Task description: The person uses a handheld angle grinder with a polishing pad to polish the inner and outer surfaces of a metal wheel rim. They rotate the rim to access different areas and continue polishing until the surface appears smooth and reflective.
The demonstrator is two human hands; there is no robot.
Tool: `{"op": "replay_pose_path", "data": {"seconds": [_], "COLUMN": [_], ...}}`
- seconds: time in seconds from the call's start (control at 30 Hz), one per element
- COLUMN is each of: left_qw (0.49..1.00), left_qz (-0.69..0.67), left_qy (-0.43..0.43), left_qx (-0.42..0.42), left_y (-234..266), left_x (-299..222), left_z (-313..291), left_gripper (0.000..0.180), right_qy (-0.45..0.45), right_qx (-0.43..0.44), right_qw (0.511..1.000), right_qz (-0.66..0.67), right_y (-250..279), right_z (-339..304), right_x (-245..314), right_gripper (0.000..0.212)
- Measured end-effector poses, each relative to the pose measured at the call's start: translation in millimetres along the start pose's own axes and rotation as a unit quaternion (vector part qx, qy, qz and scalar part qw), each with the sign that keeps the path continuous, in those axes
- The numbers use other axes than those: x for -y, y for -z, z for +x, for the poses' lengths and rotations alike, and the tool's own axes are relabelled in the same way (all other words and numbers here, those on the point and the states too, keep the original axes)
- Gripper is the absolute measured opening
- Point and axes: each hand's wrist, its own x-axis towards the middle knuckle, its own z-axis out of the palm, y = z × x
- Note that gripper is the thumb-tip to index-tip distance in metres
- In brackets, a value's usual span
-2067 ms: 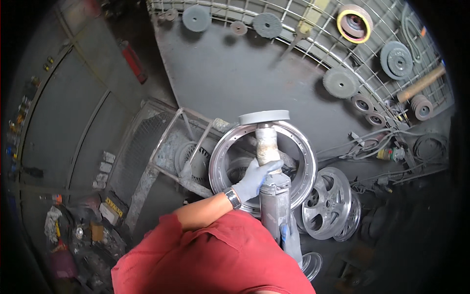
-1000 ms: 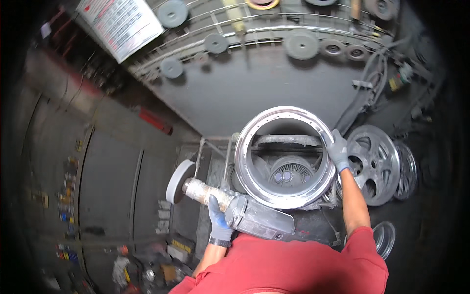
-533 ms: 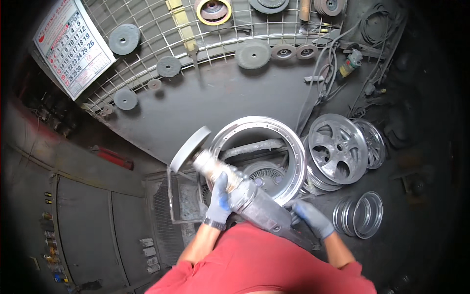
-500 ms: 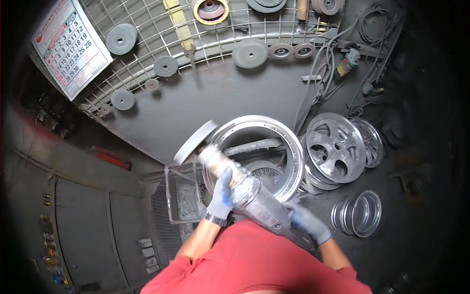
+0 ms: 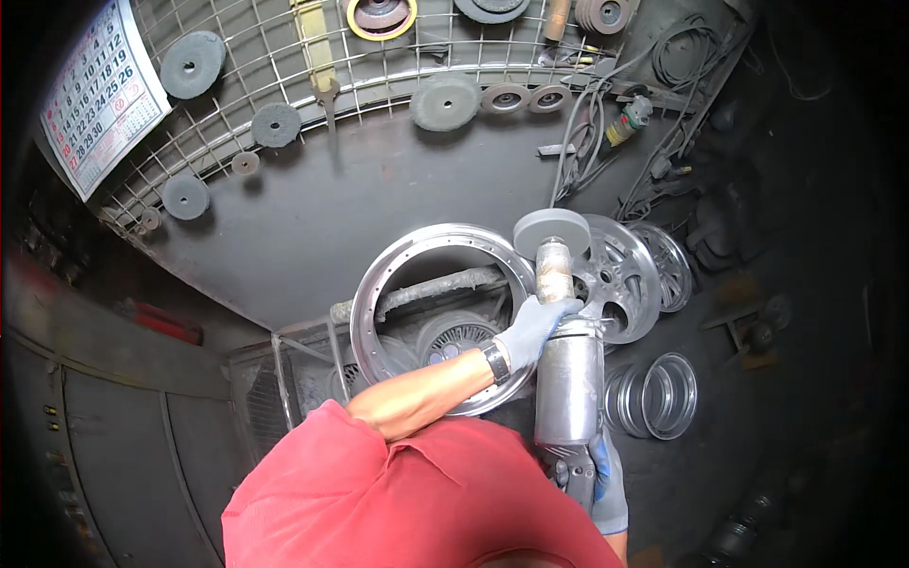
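A large hand-held grinder (image 5: 570, 383), with a silver cylindrical body and a grey round wheel (image 5: 552, 231) at its far end, is in both my hands. It points away from me, right of the big rim. My gloved left hand (image 5: 536, 333) wraps around its worn neck, just behind the wheel. Lower down, my gloved right hand (image 5: 608, 481) grips the rear handle, its fingers partly hidden. To the left, a shiny wheel rim ring (image 5: 371, 312) stands upright with my left forearm crossing before it. The grinder's wheel overlaps a spoked alloy wheel (image 5: 636, 275) in view; I cannot tell whether they touch.
More rims (image 5: 670, 393) lie on the floor at the right. A metal frame (image 5: 280, 369) stands behind the big rim. Abrasive discs (image 5: 445, 104) hang on the wire mesh, beside loose cables (image 5: 589, 123) and a small angle grinder (image 5: 629, 121). A calendar (image 5: 99, 95) hangs at left.
The grinder has swung from pointing far left, across the big rim, to pointing straight ahead on its right. Both hands keep their hold. My view has shifted somewhat to the right.
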Motion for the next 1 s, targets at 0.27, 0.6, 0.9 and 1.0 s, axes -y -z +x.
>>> {"op": "replay_pose_path", "data": {"seconds": [0.27,0.6,0.9,1.0], "left_qw": [0.991,0.960,0.904,0.883], "left_qz": [-0.125,-0.276,-0.390,-0.420], "left_qy": [0.048,-0.022,-0.168,-0.204], "left_qx": [0.001,-0.044,-0.055,-0.053], "left_y": [14.8,50.2,90.1,98.5], "left_x": [-17.2,-53.6,-47.9,-42.4], "left_z": [2.7,-21.7,-54.1,-73.7], "left_gripper": [0.025,0.020,0.024,0.022], "right_qy": [0.023,0.110,0.057,-0.008], "right_qx": [-0.031,0.095,0.202,0.230], "right_qw": [0.994,0.945,0.917,0.905], "right_qz": [-0.098,-0.295,-0.339,-0.356], "right_y": [-50.4,-58.0,-107.5,-103.7], "right_z": [-4.5,32.5,45.8,55.7], "right_x": [13.7,37.2,62.4,74.6], "right_gripper": [0.059,0.077,0.090,0.089]}}
